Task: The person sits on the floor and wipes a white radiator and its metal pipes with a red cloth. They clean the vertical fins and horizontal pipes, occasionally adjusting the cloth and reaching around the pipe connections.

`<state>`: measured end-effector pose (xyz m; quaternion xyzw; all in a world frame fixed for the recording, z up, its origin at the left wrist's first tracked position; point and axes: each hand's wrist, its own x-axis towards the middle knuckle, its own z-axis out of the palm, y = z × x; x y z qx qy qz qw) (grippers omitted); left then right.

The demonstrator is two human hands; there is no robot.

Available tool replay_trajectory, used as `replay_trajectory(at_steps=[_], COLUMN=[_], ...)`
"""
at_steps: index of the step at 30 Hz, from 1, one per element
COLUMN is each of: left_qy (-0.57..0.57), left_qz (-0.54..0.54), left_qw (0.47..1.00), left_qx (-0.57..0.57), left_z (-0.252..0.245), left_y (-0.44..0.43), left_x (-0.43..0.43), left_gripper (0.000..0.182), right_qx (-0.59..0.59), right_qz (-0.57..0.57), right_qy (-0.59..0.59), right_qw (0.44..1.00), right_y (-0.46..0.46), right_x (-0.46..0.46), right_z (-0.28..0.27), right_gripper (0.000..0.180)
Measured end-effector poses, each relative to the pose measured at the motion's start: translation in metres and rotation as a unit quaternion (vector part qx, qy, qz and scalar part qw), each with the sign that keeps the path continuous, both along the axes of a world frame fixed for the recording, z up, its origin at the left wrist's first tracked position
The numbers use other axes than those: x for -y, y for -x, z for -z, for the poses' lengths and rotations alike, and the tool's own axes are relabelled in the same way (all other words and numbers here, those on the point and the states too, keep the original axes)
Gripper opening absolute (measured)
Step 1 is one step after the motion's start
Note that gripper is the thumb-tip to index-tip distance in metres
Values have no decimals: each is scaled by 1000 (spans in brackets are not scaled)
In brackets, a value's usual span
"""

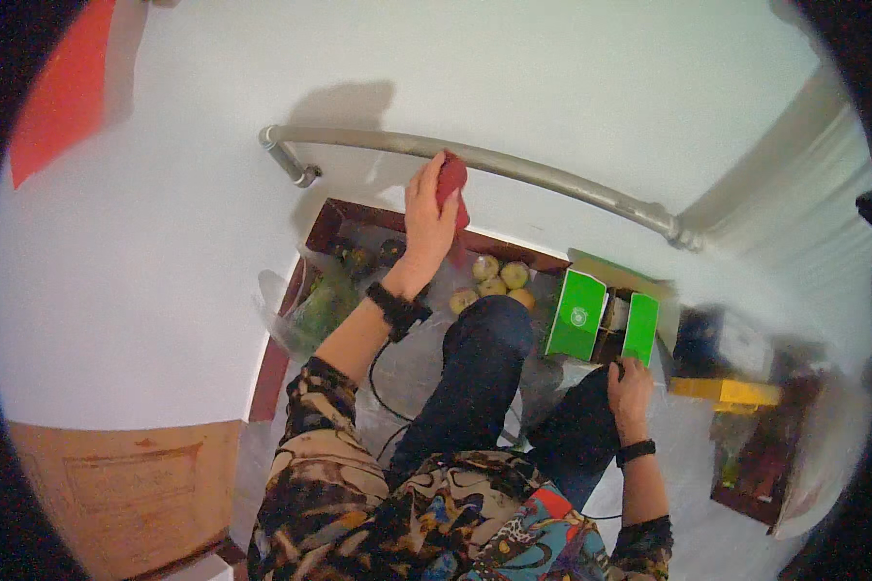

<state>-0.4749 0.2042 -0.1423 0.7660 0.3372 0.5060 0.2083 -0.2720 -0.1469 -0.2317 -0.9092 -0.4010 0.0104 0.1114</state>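
My left hand [430,225] is wrapped around a dark red cloth [451,190], raised at a grey metal pipe [538,173] that runs along the white wall. The cloth appears to touch the pipe's near side, and part of it hangs below my fingers. My right hand [631,392] rests by my right knee, at the near edge of an open green box [575,317]. Its fingers are curled, and whether they grip the box's flap is not clear.
Several pale yellow-green fruits [492,287] lie on the grey floor against a dark red baseboard [530,256]. A plastic bag with green contents [327,305] is in the corner. Boxes, one with a yellow base [727,391], stand at right. A cable [375,385] crosses the floor.
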Motion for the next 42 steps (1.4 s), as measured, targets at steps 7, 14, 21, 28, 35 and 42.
replay_trajectory(at_steps=[7,14,21,28,35,42], left_qy=[-198,-159,-134,-117,-110,-104], left_qz=[-51,-146,-271,-357,-335,-184], left_qw=[942,942,916,881,886,948], left_qx=[-265,-256,-264,-287,-302,-240], left_z=[17,40,42,38,29,35], left_y=[-35,2,75,109,71,-6], left_x=[-53,-101,-164,-209,-184,-92], left_gripper=[56,48,42,37,24,34], right_qx=[9,1,-27,6,12,2], right_qz=[-72,-87,-98,-88,-106,-114], right_qy=[-16,-2,18,22,-3,-18], right_qw=[997,996,995,996,994,993], right_y=[-19,-13,-17,-21,-24,-25], right_x=[-25,-43,-48,-41,-37,-44], right_z=[10,10,12,16,18,20], right_gripper=[22,21,23,23,23,20])
